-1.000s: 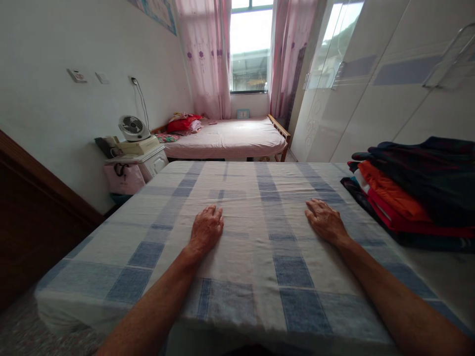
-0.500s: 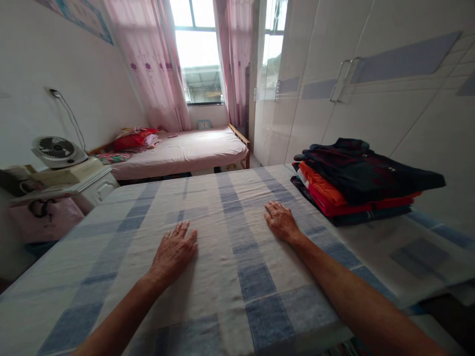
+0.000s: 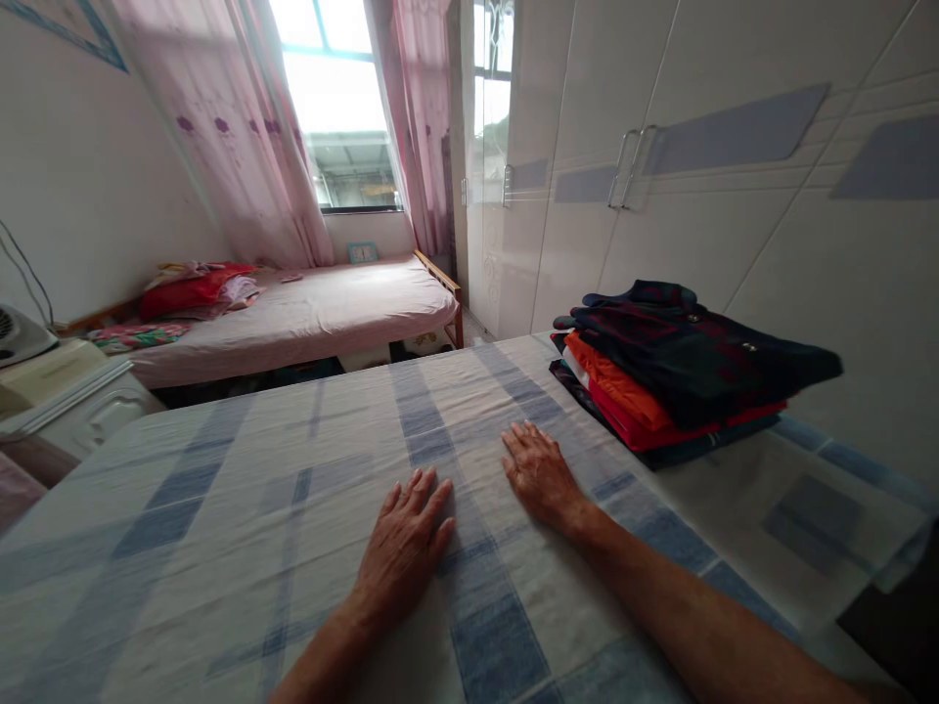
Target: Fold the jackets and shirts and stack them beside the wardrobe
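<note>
A bed in front of me is covered by a white and blue checked sheet (image 3: 344, 548). Palm down, my left hand (image 3: 409, 538) rests on it near the middle, fingers stretched out and holding nothing. To its right and a little farther off, my right hand (image 3: 541, 476) also lies flat on the sheet with nothing in it. Beyond the right hand sits a stack of folded clothes (image 3: 616, 389): a dark plaid garment (image 3: 704, 352) on top, orange and red ones under it, dark cloth at the bottom. Neither hand touches the stack.
White wardrobe doors (image 3: 579, 225) line the right side. By the window (image 3: 337, 117) stands a second bed (image 3: 344, 311) with a red bundle (image 3: 192, 291) on it. At the left edge a fan (image 3: 22, 332) rests above a white cabinet (image 3: 88, 416).
My view has turned to the right. The left hand has moved right across the sheet, closer to the right hand. The clothes stack looks unchanged.
</note>
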`<control>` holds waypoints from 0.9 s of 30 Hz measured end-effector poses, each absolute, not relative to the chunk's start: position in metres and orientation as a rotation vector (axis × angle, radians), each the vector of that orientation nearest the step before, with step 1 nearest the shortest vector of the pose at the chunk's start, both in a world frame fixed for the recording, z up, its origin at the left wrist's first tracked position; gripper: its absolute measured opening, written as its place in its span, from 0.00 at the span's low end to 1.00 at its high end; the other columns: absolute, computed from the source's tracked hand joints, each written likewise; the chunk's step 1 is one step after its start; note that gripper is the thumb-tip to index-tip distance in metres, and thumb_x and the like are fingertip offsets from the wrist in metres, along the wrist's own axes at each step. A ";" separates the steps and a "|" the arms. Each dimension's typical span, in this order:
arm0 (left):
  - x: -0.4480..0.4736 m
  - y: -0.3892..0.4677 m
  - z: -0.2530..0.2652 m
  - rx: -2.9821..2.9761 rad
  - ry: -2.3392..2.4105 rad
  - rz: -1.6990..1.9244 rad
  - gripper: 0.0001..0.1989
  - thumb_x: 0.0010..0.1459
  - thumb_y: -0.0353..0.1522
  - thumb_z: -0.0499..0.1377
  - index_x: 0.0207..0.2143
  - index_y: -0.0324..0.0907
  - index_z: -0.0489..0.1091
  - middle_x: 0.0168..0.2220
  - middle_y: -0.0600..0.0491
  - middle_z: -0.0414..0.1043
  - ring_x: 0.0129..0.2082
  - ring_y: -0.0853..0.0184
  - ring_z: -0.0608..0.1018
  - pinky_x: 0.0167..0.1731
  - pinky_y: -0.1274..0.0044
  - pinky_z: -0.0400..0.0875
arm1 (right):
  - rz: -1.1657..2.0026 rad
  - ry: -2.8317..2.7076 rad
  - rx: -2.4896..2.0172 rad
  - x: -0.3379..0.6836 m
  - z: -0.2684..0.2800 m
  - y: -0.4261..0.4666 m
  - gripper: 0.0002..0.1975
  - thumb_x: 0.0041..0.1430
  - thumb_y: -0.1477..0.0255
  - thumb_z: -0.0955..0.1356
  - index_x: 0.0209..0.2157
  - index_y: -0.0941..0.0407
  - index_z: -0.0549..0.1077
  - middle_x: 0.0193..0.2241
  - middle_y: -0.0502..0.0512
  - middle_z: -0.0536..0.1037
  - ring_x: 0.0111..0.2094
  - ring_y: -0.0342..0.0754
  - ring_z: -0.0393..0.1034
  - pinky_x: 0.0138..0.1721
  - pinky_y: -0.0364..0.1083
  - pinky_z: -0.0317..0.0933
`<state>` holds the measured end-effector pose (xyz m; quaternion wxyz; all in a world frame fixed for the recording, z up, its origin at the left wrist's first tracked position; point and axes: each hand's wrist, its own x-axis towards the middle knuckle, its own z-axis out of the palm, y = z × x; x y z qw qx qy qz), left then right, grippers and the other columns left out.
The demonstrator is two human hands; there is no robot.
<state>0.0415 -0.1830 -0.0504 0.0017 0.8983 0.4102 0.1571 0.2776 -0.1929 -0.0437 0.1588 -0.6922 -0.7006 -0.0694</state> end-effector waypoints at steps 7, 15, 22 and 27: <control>0.038 -0.181 -0.055 2.873 1.261 0.535 0.22 0.61 0.38 0.49 0.57 0.47 0.63 0.61 0.46 0.60 0.61 0.58 0.62 0.57 0.59 0.58 | -0.272 -2.136 -1.874 0.266 -0.035 -0.203 0.32 0.62 0.59 0.58 0.62 0.62 0.56 0.64 0.62 0.51 0.66 0.56 0.38 0.63 0.56 0.32; 0.036 -0.181 -0.054 2.971 1.243 0.533 0.22 0.61 0.36 0.50 0.57 0.44 0.63 0.60 0.45 0.61 0.60 0.57 0.63 0.55 0.60 0.62 | -0.218 -2.207 -1.836 0.260 -0.030 -0.208 0.32 0.62 0.60 0.59 0.63 0.60 0.53 0.65 0.62 0.48 0.65 0.57 0.39 0.63 0.57 0.35; 0.037 -0.183 -0.049 2.992 1.237 0.506 0.22 0.61 0.35 0.51 0.57 0.43 0.63 0.60 0.45 0.61 0.60 0.56 0.63 0.55 0.60 0.62 | 0.006 -2.413 -1.649 0.250 -0.032 -0.218 0.26 0.64 0.62 0.58 0.61 0.54 0.57 0.63 0.58 0.56 0.63 0.56 0.47 0.61 0.57 0.44; 0.037 -0.182 -0.048 3.002 1.242 0.505 0.22 0.61 0.35 0.51 0.57 0.43 0.63 0.60 0.45 0.61 0.60 0.57 0.63 0.55 0.60 0.63 | 0.040 -2.412 -1.637 0.252 -0.030 -0.217 0.26 0.64 0.61 0.58 0.61 0.54 0.57 0.63 0.59 0.56 0.63 0.56 0.47 0.61 0.58 0.44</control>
